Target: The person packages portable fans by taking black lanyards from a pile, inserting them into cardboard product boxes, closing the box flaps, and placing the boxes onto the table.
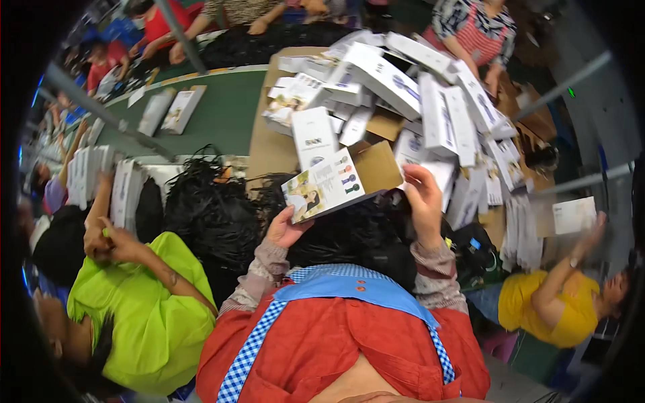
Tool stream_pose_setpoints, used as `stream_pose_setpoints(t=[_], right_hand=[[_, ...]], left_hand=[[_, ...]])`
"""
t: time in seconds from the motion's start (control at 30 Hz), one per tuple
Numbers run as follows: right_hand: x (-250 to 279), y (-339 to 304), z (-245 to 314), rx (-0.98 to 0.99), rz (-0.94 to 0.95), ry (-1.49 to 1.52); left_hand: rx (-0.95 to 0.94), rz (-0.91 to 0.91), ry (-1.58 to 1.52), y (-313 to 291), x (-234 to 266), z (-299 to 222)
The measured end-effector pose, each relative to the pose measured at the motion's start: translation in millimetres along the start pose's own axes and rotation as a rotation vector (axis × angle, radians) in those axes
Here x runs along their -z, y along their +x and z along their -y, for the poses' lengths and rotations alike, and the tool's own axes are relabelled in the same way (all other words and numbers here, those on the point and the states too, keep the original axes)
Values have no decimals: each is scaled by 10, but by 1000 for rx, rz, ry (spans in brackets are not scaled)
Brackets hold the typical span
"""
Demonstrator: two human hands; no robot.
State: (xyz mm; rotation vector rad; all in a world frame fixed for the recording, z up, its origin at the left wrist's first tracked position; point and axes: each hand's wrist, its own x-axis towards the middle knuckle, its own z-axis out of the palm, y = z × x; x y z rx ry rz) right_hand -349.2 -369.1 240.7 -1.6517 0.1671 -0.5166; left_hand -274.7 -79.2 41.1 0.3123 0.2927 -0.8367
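Note:
A long white carton [330, 183], printed with a photo and small coloured product pictures, is tilted in front of me. Its right end stands unfolded, showing a brown cardboard flap [378, 168]. My left hand [287, 230] grips the carton's lower left corner, thumb on the printed face. At the unfolded end, my right hand [424, 201] has its fingers bent and pinched at the flap's right edge. The carton's inside is hidden from me. Right behind it, another white carton [314, 134] leans against a heap of similar cartons [383, 77].
Dark stringy material [208, 201] is piled left of my hands. A green work surface [222, 101] holds two cartons. Co-workers in lime green [144, 309] and yellow [557, 302] sit at either side; another in a striped apron [474, 33] stands behind the heap. Metal poles [107, 114] cross the left.

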Motion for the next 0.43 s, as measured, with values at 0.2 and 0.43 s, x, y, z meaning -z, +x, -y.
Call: stream_pose_setpoints(t=[0.2, 0.43], right_hand=[[113, -217, -242, -198, -64, 27], [169, -472, -830, -507, 84, 52]], left_hand=[[-371, 53, -188, 170, -36, -620], [-689, -69, -132, 889, 736, -1926]])
